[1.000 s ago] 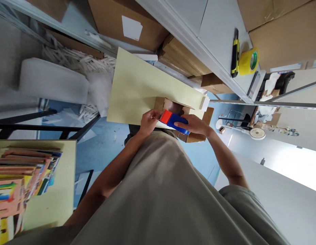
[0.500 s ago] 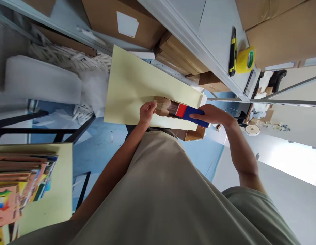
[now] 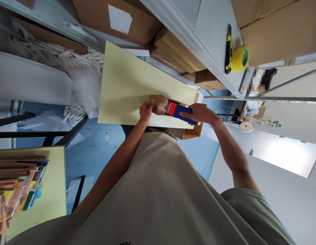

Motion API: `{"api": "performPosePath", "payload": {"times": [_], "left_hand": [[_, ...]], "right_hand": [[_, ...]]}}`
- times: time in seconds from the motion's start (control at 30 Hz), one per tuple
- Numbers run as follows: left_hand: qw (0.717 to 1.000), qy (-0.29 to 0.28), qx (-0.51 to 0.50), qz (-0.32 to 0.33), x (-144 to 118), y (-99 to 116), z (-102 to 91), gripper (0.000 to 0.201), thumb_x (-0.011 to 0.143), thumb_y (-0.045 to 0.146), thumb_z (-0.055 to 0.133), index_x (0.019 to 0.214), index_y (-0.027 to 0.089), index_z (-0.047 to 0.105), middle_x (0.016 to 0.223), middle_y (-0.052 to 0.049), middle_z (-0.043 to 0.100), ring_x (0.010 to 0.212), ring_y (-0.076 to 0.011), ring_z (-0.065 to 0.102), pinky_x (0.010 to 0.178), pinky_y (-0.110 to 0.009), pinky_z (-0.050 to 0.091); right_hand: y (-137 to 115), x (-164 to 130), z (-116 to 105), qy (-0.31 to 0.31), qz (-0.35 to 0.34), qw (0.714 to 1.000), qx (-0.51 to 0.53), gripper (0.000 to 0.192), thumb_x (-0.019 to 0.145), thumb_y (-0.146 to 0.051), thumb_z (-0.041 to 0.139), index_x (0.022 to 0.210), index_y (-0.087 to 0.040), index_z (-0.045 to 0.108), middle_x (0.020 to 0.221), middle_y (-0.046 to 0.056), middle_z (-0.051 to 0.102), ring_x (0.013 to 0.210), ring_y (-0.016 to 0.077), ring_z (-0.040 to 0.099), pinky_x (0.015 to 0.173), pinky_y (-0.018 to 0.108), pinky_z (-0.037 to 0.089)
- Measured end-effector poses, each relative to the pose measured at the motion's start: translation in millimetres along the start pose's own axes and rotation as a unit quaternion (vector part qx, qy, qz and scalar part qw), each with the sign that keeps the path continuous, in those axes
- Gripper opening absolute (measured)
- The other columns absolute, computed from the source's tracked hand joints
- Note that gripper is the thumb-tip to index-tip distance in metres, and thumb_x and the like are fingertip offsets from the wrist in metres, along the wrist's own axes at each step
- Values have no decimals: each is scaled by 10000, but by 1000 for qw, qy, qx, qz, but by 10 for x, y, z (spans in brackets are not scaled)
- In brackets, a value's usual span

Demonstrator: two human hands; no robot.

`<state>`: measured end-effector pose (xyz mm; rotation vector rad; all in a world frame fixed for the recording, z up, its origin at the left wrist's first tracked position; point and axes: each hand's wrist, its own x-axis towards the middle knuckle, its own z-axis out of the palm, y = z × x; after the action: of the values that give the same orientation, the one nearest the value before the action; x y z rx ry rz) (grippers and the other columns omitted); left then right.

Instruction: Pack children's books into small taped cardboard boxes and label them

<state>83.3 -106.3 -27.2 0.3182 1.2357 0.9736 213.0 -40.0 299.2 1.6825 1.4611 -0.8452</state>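
A small brown cardboard box (image 3: 159, 103) lies on a pale yellow table (image 3: 127, 88). My left hand (image 3: 145, 111) presses on the box's near end, fingers curled on the cardboard. My right hand (image 3: 202, 113) grips a red-and-blue tape dispenser (image 3: 180, 111), whose red head rests against the top of the box. A second open cardboard box (image 3: 191, 132) sits just below the table edge under my right hand.
A grey shelf (image 3: 214, 37) holds a yellow tape roll (image 3: 240, 57) and a yellow-black utility knife (image 3: 227, 49). Large cardboard boxes (image 3: 137, 20) stand behind. A stack of colourful books (image 3: 17, 190) lies on another yellow table at the left. White foam (image 3: 32, 81) lies by the floor.
The dispenser has moved from my body side up onto the box and slid left along its top. My left hand has stayed at the box's end.
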Motion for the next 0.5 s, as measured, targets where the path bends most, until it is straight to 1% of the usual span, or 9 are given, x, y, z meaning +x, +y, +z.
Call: {"api": "performPosePath", "payload": {"times": [0.07, 0.13, 0.3, 0.33, 0.4, 0.5], "left_hand": [[1000, 18, 9, 4, 19, -26, 52, 462, 875, 647, 878, 803, 237, 676, 768, 1, 688, 781, -159, 612, 739, -281, 463], [999, 29, 21, 12, 25, -45, 93, 410, 879, 593, 884, 811, 236, 694, 793, -11, 715, 805, -172, 645, 760, -287, 481], [998, 31, 50, 28, 14, -120, 152, 274, 912, 425, 869, 817, 234, 698, 819, -24, 732, 804, -188, 680, 770, -299, 488], [998, 36, 53, 27, 16, -140, 159, 255, 918, 411, 867, 846, 233, 698, 832, -22, 733, 808, -188, 688, 774, -297, 493], [997, 59, 52, 23, 30, -175, 159, 238, 911, 376, 879, 985, 227, 709, 889, -15, 743, 842, -184, 714, 800, -288, 513], [994, 91, 63, -5, 19, -183, 104, 397, 864, 272, 877, 1208, 206, 691, 1004, -36, 769, 909, -190, 751, 874, -304, 561]], "right_hand": [[-16, -7, 4, 8, 1, 1000, -1, 551, 1105, -684, 688, 835, -206, 732, 715, 62, 793, 732, 233, 800, 836, 371, 536], [-33, -22, 5, 9, 6, 1000, 0, 534, 1105, -675, 697, 852, -206, 735, 730, 68, 796, 746, 241, 803, 810, 367, 537], [-64, -64, 18, 8, -6, 1000, 10, 576, 1089, -763, 675, 979, -204, 764, 785, 80, 817, 768, 251, 805, 729, 352, 530], [-65, -68, 22, 7, -8, 1000, 12, 600, 1085, -784, 665, 989, -201, 766, 791, 88, 821, 768, 255, 806, 722, 354, 530], [-62, -69, 27, 8, -9, 1000, 14, 640, 1078, -815, 649, 985, -193, 768, 798, 102, 826, 771, 262, 809, 720, 359, 532], [-45, -61, 34, 10, -14, 1000, 15, 661, 1077, -829, 640, 970, -190, 770, 803, 105, 829, 779, 258, 811, 739, 357, 531]]}}
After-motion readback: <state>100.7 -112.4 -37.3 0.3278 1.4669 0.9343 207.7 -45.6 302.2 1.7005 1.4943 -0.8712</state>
